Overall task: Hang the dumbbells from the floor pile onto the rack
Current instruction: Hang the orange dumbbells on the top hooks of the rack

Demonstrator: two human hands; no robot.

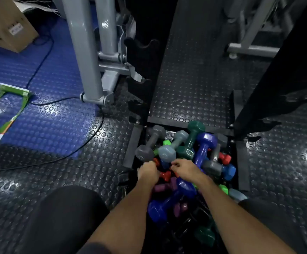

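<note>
A heap of vinyl-coated hex dumbbells (187, 162) in grey, blue, green, red and purple lies on the floor between the base bars of a black steel rack (145, 74). The left hand (148, 171) has its fingers curled down into the pile beside a dark grey dumbbell (150, 146); whether it grips anything cannot be told. The right hand (184, 170) rests on the heap with fingers bent together near a small red dumbbell (164, 175), its hold also unclear. Around lies black studded rubber flooring (194, 79), with a grey machine frame (86, 52) and a black cable (86, 142) to the left
</note>
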